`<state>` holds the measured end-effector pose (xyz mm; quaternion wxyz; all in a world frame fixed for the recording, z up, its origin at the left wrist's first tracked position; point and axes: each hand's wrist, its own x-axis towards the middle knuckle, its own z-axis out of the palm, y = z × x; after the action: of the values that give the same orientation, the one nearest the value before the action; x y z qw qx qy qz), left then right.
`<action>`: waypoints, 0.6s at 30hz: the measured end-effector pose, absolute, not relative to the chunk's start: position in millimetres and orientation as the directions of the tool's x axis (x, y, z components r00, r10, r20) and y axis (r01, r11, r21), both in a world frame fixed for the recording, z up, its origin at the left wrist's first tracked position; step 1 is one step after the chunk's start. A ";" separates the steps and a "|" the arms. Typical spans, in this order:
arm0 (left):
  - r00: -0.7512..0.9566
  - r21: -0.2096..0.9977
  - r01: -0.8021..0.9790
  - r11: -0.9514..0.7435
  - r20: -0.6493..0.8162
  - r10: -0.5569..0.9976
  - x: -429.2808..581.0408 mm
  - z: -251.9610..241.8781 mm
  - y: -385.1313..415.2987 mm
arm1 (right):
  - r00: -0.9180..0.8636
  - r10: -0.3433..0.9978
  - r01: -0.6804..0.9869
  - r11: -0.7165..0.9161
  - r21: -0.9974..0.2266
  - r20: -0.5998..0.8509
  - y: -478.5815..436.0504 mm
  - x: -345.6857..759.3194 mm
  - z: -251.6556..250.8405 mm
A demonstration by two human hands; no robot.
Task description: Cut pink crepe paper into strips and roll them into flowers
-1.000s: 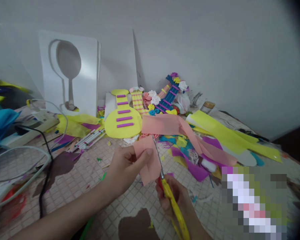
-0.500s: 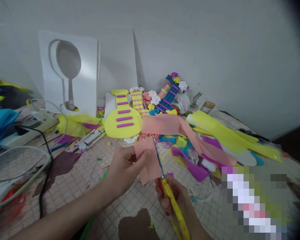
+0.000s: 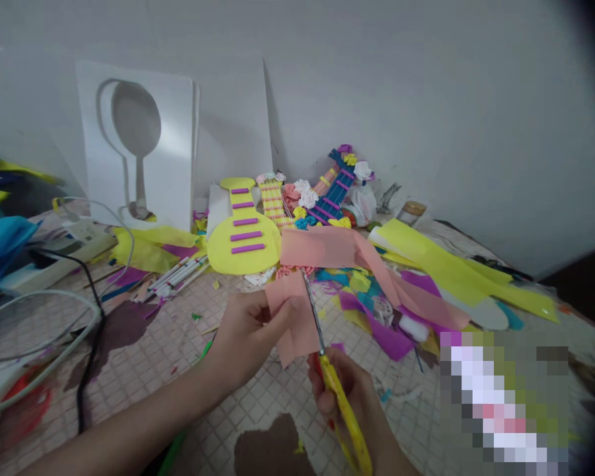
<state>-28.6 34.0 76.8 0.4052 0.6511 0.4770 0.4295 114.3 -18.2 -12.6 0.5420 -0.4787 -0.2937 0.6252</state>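
As yellow-handled scissors (image 3: 332, 377) point forward and slightly left, long axis along the right edge of pink paper (image 3: 301, 334), I see the right hand (image 3: 356, 383) grip their handles, the left hand (image 3: 245, 337) pinch the paper, above the tabletop (image 3: 208, 436).

Scissors (image 3: 333, 380) right of paper piece (image 3: 302, 332), guitar cutout (image 3: 244, 228) behind.

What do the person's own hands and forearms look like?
The left hand and right hand are bare, without gloves. The left forearm and the visible part of the right forearm show no sleeve, watch or bracelet.
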 end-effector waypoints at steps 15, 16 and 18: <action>0.194 0.954 0.258 -0.153 0.104 0.975 -28.1 74.8 38.2 | -0.029 0.971 -0.300 -0.233 -0.925 -0.235 -11.5 125.6 -14.0; 0.195 0.957 0.251 -0.146 0.098 0.976 -28.2 74.3 38.4 | -0.030 0.977 -0.286 -0.212 -0.935 -0.213 -12.5 125.9 -13.9; 0.202 0.962 0.236 -0.138 0.091 0.975 -28.3 73.2 38.5 | -0.059 0.979 -0.276 -0.206 -0.939 -0.197 -15.3 124.6 -11.3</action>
<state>-28.3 38.5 73.2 0.4488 0.6320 0.4790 0.4121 124.6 -15.3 -11.3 0.5043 -0.4651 -0.3777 0.6218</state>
